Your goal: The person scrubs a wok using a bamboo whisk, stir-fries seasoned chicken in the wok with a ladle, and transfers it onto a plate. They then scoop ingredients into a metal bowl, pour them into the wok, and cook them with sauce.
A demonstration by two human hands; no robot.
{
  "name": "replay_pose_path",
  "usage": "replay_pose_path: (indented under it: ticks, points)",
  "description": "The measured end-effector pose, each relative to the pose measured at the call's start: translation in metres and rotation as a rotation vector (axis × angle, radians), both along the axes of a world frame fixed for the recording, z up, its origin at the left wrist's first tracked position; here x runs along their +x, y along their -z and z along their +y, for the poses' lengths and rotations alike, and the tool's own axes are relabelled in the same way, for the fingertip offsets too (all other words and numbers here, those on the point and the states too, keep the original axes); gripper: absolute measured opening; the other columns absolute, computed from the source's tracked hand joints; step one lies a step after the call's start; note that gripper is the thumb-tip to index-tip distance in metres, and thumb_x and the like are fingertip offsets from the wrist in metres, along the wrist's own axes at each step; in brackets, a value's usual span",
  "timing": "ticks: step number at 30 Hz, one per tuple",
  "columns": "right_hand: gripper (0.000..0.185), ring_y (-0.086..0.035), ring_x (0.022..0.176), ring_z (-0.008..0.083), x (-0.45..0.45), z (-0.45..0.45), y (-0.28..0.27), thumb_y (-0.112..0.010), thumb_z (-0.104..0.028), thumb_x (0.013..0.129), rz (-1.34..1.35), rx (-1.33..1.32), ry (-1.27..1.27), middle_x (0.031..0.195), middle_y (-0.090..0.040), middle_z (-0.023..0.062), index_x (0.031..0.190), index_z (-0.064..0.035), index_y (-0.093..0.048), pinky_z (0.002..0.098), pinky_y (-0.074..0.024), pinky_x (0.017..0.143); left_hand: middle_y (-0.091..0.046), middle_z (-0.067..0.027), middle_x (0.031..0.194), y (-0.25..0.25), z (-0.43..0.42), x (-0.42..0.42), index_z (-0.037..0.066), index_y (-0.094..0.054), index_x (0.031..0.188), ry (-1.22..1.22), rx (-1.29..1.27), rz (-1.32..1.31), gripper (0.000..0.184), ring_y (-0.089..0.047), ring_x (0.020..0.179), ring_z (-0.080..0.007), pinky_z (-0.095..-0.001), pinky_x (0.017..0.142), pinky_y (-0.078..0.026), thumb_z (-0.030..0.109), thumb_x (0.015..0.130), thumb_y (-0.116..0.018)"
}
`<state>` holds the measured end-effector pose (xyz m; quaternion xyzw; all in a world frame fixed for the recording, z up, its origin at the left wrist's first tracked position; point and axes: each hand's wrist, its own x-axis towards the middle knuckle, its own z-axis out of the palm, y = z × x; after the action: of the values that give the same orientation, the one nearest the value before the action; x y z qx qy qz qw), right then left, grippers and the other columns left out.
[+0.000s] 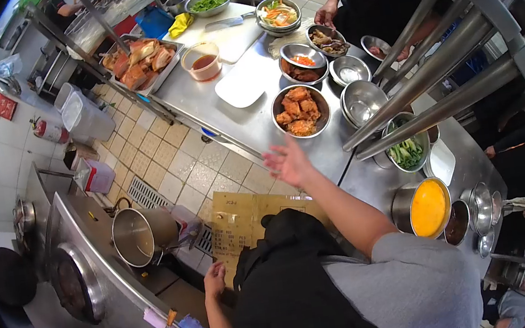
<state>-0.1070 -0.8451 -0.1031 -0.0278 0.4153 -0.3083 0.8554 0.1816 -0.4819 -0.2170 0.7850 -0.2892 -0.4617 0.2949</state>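
Observation:
My right hand [289, 166] reaches over the front edge of the steel table [232, 128], open with its fingers spread and holding nothing. Just beyond its fingertips stands a metal bowl [329, 116] of orange-brown fried pieces [299, 112], apart from the hand. A white tray [240, 87] lies behind and to the left of that bowl. Low at my left side, my left hand [215, 279] hangs with loosely bent fingers and no object visible in it. It is nearest to a flattened cardboard sheet [236, 216] on the floor.
Metal bowls with vegetables [407, 154] and a pot of yellow liquid [428, 208] line the table's right. A tray of meat [144, 62], a sauce tub [201, 61] and a knife [229, 22] are at the back. Another person's hand [327, 14] touches a bowl. Left are a wok station [77, 285] and a deep pot [134, 237].

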Motion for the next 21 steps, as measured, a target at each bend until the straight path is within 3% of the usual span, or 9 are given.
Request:
replay_pose_path:
  ticks: [3,5,9,15,21]
  points:
    - [0.042,-0.06,0.083,0.0223,-0.036,-0.031,0.028,-0.043,-0.039,0.092,0.11,0.079,0.192,0.101,-0.061,0.0152,0.119,-0.0062,-0.043,0.0356,-0.0481,0.067,-0.064,-0.0062,0.087,-0.02,-0.052,-0.016,0.003,-0.059,0.107,0.079,0.101,0.036,0.022,-0.059,0.08,-0.0133,-0.0258,0.074,-0.047,0.016,0.089,-0.057]
    - [0.035,-0.061,0.082,0.023,-0.051,-0.036,0.04,-0.039,-0.027,0.092,0.157,-0.034,0.073,0.098,-0.062,0.0159,0.116,-0.0027,-0.044,0.0357,-0.0481,0.065,-0.064,-0.0063,0.086,-0.03,-0.074,-0.019,0.002,-0.059,0.107,0.138,0.048,0.005,0.023,-0.059,0.08,-0.0135,-0.0262,0.075,-0.046,0.017,0.089,-0.057]
    - [0.031,-0.062,0.079,0.0243,-0.047,-0.007,0.02,-0.035,-0.017,0.09,0.392,-0.111,-0.09,0.097,-0.061,0.0166,0.111,0.0013,-0.046,0.0369,-0.0483,0.065,-0.064,-0.0085,0.094,-0.041,-0.097,-0.017,0.002,-0.059,0.108,0.104,-0.022,-0.083,0.025,-0.06,0.088,-0.0142,-0.0275,0.079,-0.047,0.019,0.09,-0.056]
    - [0.029,-0.064,0.074,0.0225,0.03,0.033,-0.001,-0.036,-0.013,0.089,0.247,-0.185,-0.71,0.089,-0.062,0.0166,0.111,0.0023,-0.047,0.0335,-0.0506,0.059,-0.061,-0.0065,0.103,-0.112,-0.104,-0.041,0.002,-0.057,0.112,-0.25,-0.439,0.33,0.026,-0.058,0.092,-0.0134,-0.0264,0.079,-0.047,0.018,0.091,-0.056]
    - [0.032,-0.065,0.073,0.0239,0.141,0.083,-0.04,-0.04,-0.011,0.085,0.047,-0.14,-1.221,0.092,-0.062,0.0181,0.111,0.0061,-0.046,0.0335,-0.0527,0.059,-0.061,-0.002,0.092,-0.157,-0.051,-0.046,0.003,-0.057,0.107,-0.563,-0.432,0.139,0.027,-0.059,0.084,-0.0116,-0.0249,0.075,-0.047,0.022,0.089,-0.061]
